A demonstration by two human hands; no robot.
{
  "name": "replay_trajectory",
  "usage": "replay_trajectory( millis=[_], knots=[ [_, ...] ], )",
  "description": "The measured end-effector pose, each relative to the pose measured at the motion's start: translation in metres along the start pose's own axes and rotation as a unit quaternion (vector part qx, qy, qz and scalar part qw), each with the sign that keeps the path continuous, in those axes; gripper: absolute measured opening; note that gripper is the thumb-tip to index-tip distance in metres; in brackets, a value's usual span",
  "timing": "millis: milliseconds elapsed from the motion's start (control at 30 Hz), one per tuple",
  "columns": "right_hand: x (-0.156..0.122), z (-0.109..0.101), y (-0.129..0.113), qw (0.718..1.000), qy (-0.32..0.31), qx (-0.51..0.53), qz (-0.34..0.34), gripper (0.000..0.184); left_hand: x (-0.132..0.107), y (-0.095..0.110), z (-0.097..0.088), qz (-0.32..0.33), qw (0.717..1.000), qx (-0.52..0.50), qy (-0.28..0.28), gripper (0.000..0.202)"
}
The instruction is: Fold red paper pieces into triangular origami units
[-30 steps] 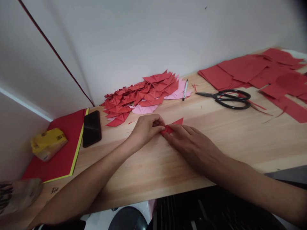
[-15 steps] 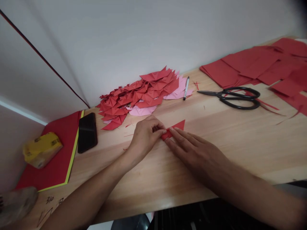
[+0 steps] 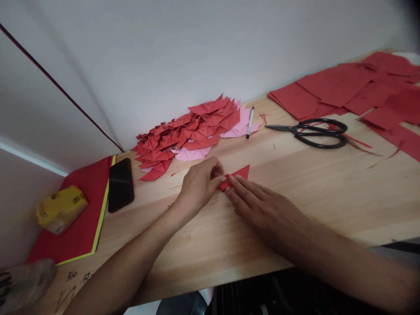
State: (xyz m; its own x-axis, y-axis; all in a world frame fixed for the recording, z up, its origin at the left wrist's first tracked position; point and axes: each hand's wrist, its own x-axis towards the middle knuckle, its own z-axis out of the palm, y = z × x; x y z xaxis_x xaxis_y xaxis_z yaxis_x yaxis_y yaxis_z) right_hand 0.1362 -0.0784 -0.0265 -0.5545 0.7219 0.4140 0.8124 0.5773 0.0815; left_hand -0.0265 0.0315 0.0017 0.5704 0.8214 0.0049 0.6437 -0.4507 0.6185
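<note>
A small folded piece of red paper (image 3: 242, 172) lies on the wooden table, one pointed corner aimed to the far right. My left hand (image 3: 200, 181) pinches its left end between thumb and curled fingers. Across the paper's near side, my right hand (image 3: 262, 203) lies flat, its outstretched fingertips pressing the paper down on the wood. The fingers cover part of the folds. Just beyond my left hand is a heap of folded red paper pieces (image 3: 190, 127), with some pink folded pieces (image 3: 193, 153) among them.
Black-handled scissors (image 3: 323, 133) and a marker pen (image 3: 250, 122) lie beyond my right hand. Red paper sheets (image 3: 344, 87) are piled at the far right. To the left are a phone (image 3: 120, 185), a red sheet stack (image 3: 88, 227) and a yellow packet (image 3: 62, 208). A wall (image 3: 197, 48) stands behind.
The view has shifted slightly, so the table items sit a little differently in frame. Both hands stay on the red paper, with only slight finger movement.
</note>
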Motion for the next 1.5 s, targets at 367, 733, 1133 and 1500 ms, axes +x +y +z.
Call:
replay_trajectory(
  millis=[367,733,1133,1500],
  knots=[
    [-0.010,0.009,-0.004,0.999,-0.029,0.027,0.029,0.049,-0.018,-0.003,0.012,0.113,0.988,-0.027,0.102,0.007],
    [-0.008,0.008,-0.002,0.999,-0.031,0.032,0.021,0.047,-0.031,0.001,0.004,0.182,0.980,0.025,0.079,0.016],
    [-0.010,0.006,-0.006,0.997,-0.039,0.040,0.049,0.050,-0.049,-0.006,0.015,0.265,0.935,0.210,0.103,0.022],
    [-0.006,0.003,0.005,0.996,-0.037,0.076,0.029,0.038,-0.054,-0.006,0.016,0.278,0.910,0.296,0.083,0.025]
  ],
)
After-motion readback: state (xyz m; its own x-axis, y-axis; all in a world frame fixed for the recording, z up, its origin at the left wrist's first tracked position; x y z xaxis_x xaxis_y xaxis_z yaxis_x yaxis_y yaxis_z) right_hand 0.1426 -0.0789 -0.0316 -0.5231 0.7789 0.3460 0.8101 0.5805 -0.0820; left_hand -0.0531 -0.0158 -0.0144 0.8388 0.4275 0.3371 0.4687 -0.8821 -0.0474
